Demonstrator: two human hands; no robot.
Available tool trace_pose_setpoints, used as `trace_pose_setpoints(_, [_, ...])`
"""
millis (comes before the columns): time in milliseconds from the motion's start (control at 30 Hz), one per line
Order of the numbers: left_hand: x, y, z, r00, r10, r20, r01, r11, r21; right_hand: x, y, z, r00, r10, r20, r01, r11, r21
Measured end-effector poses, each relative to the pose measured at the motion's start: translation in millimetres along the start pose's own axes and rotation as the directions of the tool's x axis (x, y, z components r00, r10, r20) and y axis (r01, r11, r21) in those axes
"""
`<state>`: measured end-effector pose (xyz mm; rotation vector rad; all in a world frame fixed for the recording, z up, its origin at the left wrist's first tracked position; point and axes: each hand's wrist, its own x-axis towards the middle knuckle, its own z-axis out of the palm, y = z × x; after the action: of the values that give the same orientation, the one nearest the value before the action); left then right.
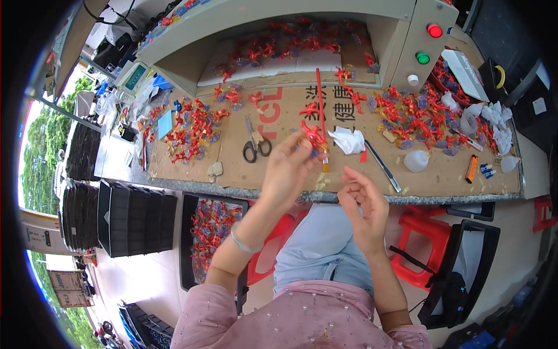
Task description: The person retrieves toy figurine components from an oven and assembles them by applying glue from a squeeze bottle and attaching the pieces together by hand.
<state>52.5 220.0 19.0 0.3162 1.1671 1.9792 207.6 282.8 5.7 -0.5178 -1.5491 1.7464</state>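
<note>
Left fingers (300, 152) pinch a red figurine (314, 135) near printed lettering (272, 106); right fingers (361, 179) stand apart.

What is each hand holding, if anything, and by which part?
Left hand: a small red figure, pinched at its near side; fingers hide exactly where. Right hand: nothing.

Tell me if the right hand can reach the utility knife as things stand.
Probably yes: the right hand looks empty, and the utility knife lies close by on the cardboard, its near end uncovered.

Red figurine (314, 136), white tissue (349, 141), brown cardboard (232, 166), black-handled scissors (256, 138), pink pale-dotted shirt (308, 314)
</note>
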Motion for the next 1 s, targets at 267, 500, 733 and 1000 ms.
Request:
trace_pose_setpoints(267, [-76.3, -55.9, -18.7, 0.994, -0.048, -0.103, 0.041, 0.997, -0.069, -26.3, 33.4, -1.3, 0.988, 0.141, 0.061, -0.138, 0.989, -0.044])
trace_pose_setpoints(500, [-89.5, -62.6, -32.3, 0.997, 0.019, -0.075, -0.017, 0.999, 0.034, -29.5, 35.8, 6.4, 0.994, 0.017, 0.108, 0.010, 0.969, -0.247])
trace_pose_setpoints(733, [-69.4, -54.4, -33.0, 0.992, -0.125, 0.015, 0.124, 0.990, 0.063, -7.4, 36.7, -1.5, 0.996, -0.021, 0.083, 0.045, 0.954, -0.297])
trace_pose_setpoints(1000, [-50.5, -60.3, -32.8, 0.976, -0.203, 0.077, 0.203, 0.979, 0.011, 7.4, 33.6, -7.7, 0.996, 0.076, 0.055, -0.062, 0.975, -0.214])
